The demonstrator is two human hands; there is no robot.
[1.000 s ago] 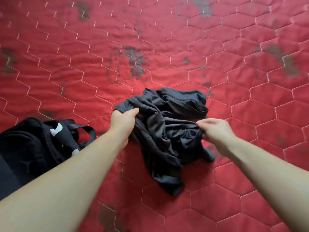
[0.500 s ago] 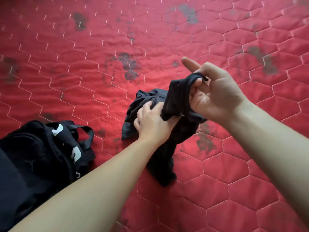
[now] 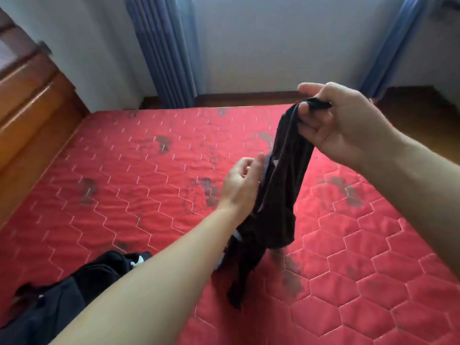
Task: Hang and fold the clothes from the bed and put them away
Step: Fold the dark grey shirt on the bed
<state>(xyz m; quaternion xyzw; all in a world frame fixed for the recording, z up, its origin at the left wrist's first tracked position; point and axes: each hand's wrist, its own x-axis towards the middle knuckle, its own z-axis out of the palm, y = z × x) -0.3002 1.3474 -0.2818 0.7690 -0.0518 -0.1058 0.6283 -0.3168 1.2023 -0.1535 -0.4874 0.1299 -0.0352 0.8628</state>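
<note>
A black garment (image 3: pixel 276 202) hangs bunched in a long strip above the red quilted bed (image 3: pixel 139 185). My right hand (image 3: pixel 338 123) pinches its top end between thumb and fingers, raised high at the right. My left hand (image 3: pixel 242 181) is lower, beside the garment's left edge, its fingers curled and touching the cloth; I cannot tell whether it grips. The garment's lower end dangles near the mattress.
A black bag (image 3: pixel 74 287) with white markings lies on the bed at the bottom left, under my left forearm. A wooden cabinet (image 3: pixel 27 113) stands left of the bed. Blue curtains (image 3: pixel 164 51) hang at the far wall.
My right hand has lifted the garment up off the bed so that it hangs. My left hand has loosened from the bunched cloth. The view has tilted up to show the room.
</note>
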